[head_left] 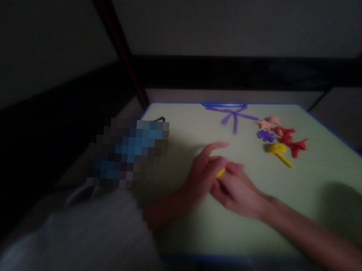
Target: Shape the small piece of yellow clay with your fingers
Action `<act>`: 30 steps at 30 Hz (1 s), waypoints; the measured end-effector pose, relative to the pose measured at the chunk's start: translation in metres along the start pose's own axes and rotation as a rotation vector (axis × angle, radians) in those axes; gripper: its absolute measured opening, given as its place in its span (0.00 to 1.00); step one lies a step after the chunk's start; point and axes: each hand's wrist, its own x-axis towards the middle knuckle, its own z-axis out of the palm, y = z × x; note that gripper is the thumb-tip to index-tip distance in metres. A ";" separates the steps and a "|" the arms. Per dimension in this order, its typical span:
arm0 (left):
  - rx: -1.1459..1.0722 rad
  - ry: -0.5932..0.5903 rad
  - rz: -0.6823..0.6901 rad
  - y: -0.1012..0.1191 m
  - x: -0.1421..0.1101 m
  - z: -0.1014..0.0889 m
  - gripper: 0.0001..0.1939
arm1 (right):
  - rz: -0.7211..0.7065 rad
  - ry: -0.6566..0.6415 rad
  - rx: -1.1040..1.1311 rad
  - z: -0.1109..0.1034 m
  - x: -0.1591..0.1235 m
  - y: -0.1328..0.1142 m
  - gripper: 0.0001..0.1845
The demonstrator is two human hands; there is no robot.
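Note:
Above the middle of the table, my left hand [200, 176] and my right hand [237, 192] are pressed together. A small yellow lump of modelling clay [220, 173] shows between their fingers; the rest of it is covered. One finger of my left hand stretches out over the table, while its other fingers close in on the clay. My right hand's fingers are curled against the left. Beyond the hands lies a yellow clay piece [278, 149] with a rounded head and a thin stem. Beside it are a purple flower-like clay shape [265, 136] and red clay shapes [296, 147].
The pale table [181, 127] has a blue edge. Long purple clay strips [234, 114] lie crossed near its far side, by a blue bar [224, 105]. A pink star-like shape [264, 124] sits to their right. A blurred blue patch [136, 144] covers the left side.

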 end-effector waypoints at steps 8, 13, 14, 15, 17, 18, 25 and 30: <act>0.174 0.132 0.089 0.006 -0.002 0.004 0.16 | 0.074 -0.140 -0.303 -0.004 0.001 -0.004 0.13; 0.315 0.120 0.133 -0.004 -0.006 0.001 0.20 | 0.024 -0.095 -0.294 -0.002 0.002 -0.006 0.14; 0.307 0.109 0.133 -0.004 -0.005 0.000 0.21 | 0.023 -0.085 -0.286 -0.002 0.002 -0.006 0.15; 0.285 0.096 0.127 -0.004 -0.004 -0.001 0.21 | 0.024 -0.074 -0.275 -0.002 0.001 -0.006 0.15; 0.205 0.070 0.110 -0.001 -0.002 -0.001 0.23 | 0.034 -0.053 -0.242 -0.002 0.000 -0.004 0.15; 0.140 0.058 0.102 0.001 -0.001 -0.001 0.24 | 0.041 -0.048 -0.217 -0.002 0.000 -0.003 0.15; 0.099 -0.009 0.084 0.002 -0.002 0.000 0.23 | -0.055 0.085 -0.029 0.000 -0.003 -0.001 0.10; 0.099 -0.044 0.092 0.001 -0.001 -0.001 0.23 | -0.029 0.053 -0.061 -0.001 -0.004 -0.001 0.11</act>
